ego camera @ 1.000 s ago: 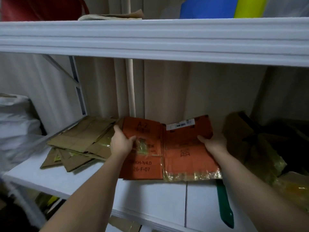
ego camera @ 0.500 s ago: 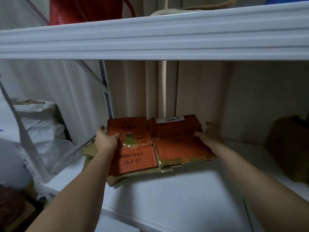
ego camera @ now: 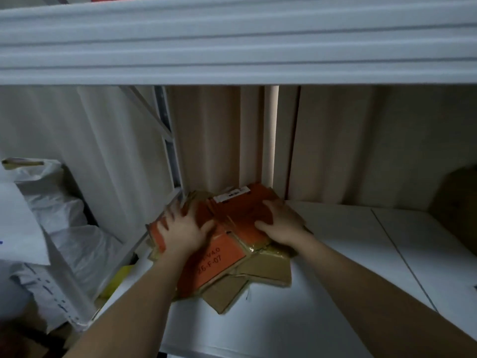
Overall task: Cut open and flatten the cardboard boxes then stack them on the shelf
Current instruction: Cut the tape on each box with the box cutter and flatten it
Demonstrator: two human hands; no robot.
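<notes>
So I've got both hands down flat on the orange flattened box (ego camera: 227,257), which is lying on top of the pile of brown flattened cardboard (ego camera: 260,270) at the back left corner of the white shelf (ego camera: 361,254). My left hand (ego camera: 182,232) is spread out, fingers straight, palm pressing the left half of the orange sheet. My right hand (ego camera: 280,223) is doing the same on the right half, fingers reaching toward the white label (ego camera: 232,196) at the far edge, thumb sticking out to the left. Neither hand is curled round anything, just pressing.

The printed text on the orange sheet pokes out just under my left wrist, reads something like "V4.0" and "26-F-07". Brown flaps of the pile stick out below and between my forearms.

Off to the left of my left hand there's the shelf upright (ego camera: 167,140) and some white plastic bags (ego camera: 59,223) past it. Far to the right of my right hand there's a dim brown box (ego camera: 456,202), too dark to make out much. The upper shelf edge (ego camera: 232,47) runs across above both hands, with a beige curtain (ego camera: 335,140) behind.
</notes>
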